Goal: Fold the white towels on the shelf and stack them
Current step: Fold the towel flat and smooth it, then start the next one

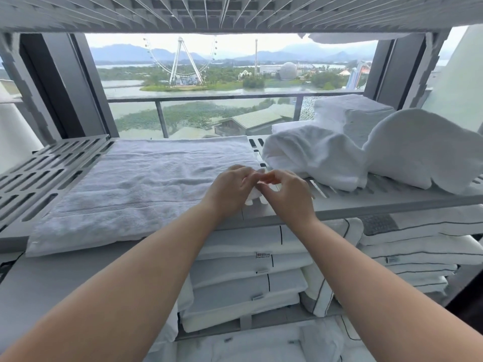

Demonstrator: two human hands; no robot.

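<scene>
A white towel (146, 178) lies spread flat on the left and middle of the grey slatted shelf (39, 176). My left hand (230, 190) rests at the towel's right edge with its fingers curled over a small white fold of it. My right hand (286, 195) is right beside it, fingertips bent and meeting those of the left; whether it also pinches cloth is hidden. A rumpled white towel (313, 155) lies on the shelf to the right. Another loose towel (423, 147) bulges at the far right. Behind them stands a folded towel stack (352, 111).
Another slatted shelf (235, 11) hangs close overhead, with white cloth (352, 37) on it at the right. Below the working shelf lie stacked white pillows (248, 278) with dark piping. Behind the shelf are a window and a balcony railing (209, 96).
</scene>
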